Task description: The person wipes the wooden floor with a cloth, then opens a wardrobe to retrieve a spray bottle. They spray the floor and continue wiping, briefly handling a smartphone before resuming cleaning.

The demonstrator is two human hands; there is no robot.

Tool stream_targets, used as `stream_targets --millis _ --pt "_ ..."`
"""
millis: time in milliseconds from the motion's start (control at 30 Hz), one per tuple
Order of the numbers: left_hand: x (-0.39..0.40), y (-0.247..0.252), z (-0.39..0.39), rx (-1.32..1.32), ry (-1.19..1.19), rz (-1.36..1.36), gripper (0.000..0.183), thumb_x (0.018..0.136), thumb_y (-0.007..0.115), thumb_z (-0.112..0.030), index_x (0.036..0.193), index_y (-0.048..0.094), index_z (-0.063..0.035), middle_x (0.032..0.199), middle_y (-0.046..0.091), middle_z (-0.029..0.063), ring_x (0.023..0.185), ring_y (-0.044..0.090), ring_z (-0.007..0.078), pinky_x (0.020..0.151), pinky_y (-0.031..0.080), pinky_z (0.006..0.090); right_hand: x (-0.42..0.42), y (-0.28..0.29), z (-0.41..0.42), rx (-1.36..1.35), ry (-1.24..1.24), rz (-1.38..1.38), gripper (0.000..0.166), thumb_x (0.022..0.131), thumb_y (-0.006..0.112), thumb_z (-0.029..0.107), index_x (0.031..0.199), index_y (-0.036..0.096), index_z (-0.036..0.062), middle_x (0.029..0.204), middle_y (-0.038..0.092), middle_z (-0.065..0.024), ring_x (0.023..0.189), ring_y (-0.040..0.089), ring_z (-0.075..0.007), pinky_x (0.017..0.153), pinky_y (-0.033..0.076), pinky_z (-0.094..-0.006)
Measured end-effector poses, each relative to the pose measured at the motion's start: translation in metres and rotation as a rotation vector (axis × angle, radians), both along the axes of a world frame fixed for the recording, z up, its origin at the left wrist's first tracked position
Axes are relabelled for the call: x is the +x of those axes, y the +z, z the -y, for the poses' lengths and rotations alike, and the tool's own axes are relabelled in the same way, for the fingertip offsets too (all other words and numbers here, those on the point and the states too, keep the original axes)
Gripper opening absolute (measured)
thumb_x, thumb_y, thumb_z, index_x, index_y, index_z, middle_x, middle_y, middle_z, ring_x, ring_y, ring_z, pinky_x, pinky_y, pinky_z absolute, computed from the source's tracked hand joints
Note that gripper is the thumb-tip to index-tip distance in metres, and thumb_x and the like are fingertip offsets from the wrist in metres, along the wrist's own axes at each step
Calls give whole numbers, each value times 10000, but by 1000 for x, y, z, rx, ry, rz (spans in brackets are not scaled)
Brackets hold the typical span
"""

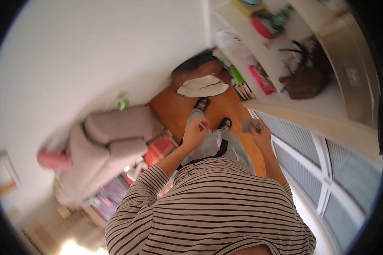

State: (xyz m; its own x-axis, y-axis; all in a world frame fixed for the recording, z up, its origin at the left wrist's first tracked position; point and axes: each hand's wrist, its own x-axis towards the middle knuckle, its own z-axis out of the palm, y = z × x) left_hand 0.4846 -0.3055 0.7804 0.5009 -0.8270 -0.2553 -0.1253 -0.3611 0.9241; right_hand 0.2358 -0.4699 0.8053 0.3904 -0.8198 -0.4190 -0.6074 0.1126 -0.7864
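Observation:
My right hand (260,129) is closed around a small grey bundled cloth (249,126), whose loose part sticks out to the left of the fingers. Across from it, my left hand (198,128) is held over my grey trousers with its fingers curled; a small pale bit shows at the fingertips, and blur hides whether it is an object. The two hands are apart, in front of my striped shirt (223,197). Below them are my feet in dark sandals (225,124) on the wooden floor (175,111).
A grey sofa (118,127) stands along the wall on the left, with a red cloth (159,148) near it. Ahead lies a cream cushion (202,86) on a brown-red item. Shelves on the right hold a brown bag (306,83) and a green bottle (282,17), above glazed panels (290,143).

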Motion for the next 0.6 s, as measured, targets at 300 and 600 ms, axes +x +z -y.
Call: stream_targets --millis 300,600 --pt "-90 51 -126 238 512 -187 191 926 677 -200 905 703 -12 714 670 50 666 625 95 626 499 264 -2 -24 -8 17 667 -82 216 900 680 88 1100 633 21 942 687 -89 835 636 -145 700 523 -298" --pt "-154 59 -217 47 828 -185 301 995 585 -211 811 653 17 674 620 33 622 562 87 592 463 256 67 -15 -89 -24 826 90 257 875 697 164 1103 656 50 938 708 -134 856 690 -240 753 521 -339"
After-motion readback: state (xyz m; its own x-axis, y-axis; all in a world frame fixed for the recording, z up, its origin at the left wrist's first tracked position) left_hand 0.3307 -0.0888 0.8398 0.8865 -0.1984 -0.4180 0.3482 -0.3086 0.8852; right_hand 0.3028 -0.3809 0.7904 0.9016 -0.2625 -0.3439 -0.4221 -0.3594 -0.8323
